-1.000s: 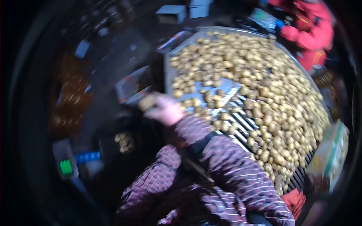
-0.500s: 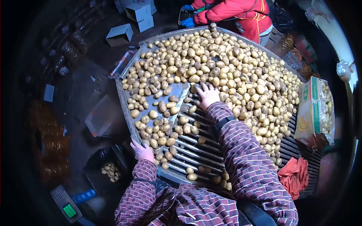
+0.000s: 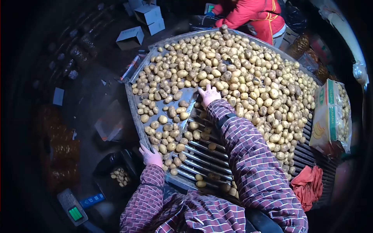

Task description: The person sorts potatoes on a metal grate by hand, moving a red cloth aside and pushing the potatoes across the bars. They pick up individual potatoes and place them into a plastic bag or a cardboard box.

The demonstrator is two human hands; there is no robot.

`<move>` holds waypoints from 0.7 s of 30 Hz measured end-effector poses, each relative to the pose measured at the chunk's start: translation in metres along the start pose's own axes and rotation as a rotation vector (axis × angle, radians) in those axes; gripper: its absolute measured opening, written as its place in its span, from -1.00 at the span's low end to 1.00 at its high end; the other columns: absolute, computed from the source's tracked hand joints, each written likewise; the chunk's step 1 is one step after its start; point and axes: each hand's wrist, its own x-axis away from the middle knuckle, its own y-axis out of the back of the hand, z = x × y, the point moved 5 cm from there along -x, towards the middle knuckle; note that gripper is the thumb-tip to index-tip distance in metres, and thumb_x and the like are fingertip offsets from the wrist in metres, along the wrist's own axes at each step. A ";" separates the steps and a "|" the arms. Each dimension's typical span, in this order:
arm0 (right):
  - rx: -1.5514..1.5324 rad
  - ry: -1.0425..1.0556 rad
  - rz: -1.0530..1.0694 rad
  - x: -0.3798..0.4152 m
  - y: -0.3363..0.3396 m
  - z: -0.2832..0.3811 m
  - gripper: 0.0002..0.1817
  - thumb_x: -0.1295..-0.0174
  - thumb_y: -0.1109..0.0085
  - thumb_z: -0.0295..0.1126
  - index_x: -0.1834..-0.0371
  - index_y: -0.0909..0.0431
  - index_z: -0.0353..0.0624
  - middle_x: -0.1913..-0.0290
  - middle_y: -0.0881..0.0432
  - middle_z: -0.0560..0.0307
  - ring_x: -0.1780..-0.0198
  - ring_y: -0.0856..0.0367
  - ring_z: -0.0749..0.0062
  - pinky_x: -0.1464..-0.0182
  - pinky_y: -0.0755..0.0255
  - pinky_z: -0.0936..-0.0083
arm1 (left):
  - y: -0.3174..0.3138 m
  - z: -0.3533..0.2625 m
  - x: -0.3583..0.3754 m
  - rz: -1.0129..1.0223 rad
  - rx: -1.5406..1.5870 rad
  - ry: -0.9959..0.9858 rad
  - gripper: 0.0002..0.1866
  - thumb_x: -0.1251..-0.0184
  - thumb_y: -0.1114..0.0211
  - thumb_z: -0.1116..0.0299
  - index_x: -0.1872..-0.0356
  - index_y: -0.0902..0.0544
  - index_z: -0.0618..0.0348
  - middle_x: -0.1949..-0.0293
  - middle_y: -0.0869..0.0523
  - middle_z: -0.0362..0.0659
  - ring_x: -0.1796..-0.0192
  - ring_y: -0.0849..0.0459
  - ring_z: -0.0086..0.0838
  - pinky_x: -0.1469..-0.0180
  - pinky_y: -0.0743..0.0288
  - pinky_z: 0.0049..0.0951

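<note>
Many potatoes are heaped on a metal-edged sorting table that has a slatted grate in its near part. My right hand reaches to the near edge of the heap, fingers apart, touching potatoes beside a bare patch of the surface. No potato shows inside its fingers. At the table's left rim rests my left hand, its fingers spread along the edge beside a loose group of potatoes. It holds no potato.
Across the table a person in a red jacket bends over. On the right stand a banana carton with potatoes and a red cloth. At lower left are a black-lined box and a scale.
My right hand has shifted slightly left and its fingers have drawn closer to the potatoes. The view has moved a little, and the person in red has leaned, with their blue gloves now less visible.
</note>
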 end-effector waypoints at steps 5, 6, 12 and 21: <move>-0.174 0.139 0.143 -0.046 -0.024 -0.021 -0.34 -0.04 -0.26 -0.34 -0.30 -0.37 0.23 -0.22 -0.38 -0.12 -0.19 -0.46 -0.04 -0.22 -0.40 0.20 | 0.005 -0.003 0.000 0.013 0.004 0.017 -0.28 -0.29 -0.16 0.31 -0.44 -0.05 0.09 -0.36 -0.22 0.10 -0.24 -0.45 0.01 -0.14 -0.39 0.01; -0.256 0.195 0.190 -0.044 -0.022 -0.031 -0.29 0.02 -0.33 -0.30 -0.31 -0.36 0.24 -0.21 -0.39 -0.13 -0.19 -0.45 -0.06 -0.23 -0.40 0.22 | 0.003 -0.003 0.000 0.014 0.010 0.017 -0.28 -0.29 -0.16 0.31 -0.44 -0.05 0.09 -0.36 -0.22 0.10 -0.24 -0.45 0.01 -0.14 -0.39 0.01; 0.070 0.422 0.305 0.025 -0.013 -0.021 0.13 0.37 -0.55 -0.10 -0.43 -0.16 0.23 -0.42 -0.14 -0.14 -0.30 -0.31 -0.15 -0.30 -0.33 0.15 | 0.000 0.000 -0.002 -0.003 0.001 0.014 -0.28 -0.26 -0.19 0.31 -0.42 -0.09 0.15 -0.32 -0.26 0.14 -0.24 -0.42 0.04 -0.19 -0.39 -0.06; 0.033 0.299 0.182 0.077 -0.021 -0.004 -0.11 0.29 -0.41 -0.32 -0.30 -0.35 0.22 -0.21 -0.33 -0.20 -0.19 -0.33 -0.32 -0.19 -0.41 0.01 | -0.017 0.014 -0.006 -0.157 0.077 -0.103 -0.32 -0.25 -0.18 0.22 -0.38 -0.17 0.08 -0.13 -0.36 0.06 -0.14 -0.48 -0.02 -0.10 -0.42 -0.01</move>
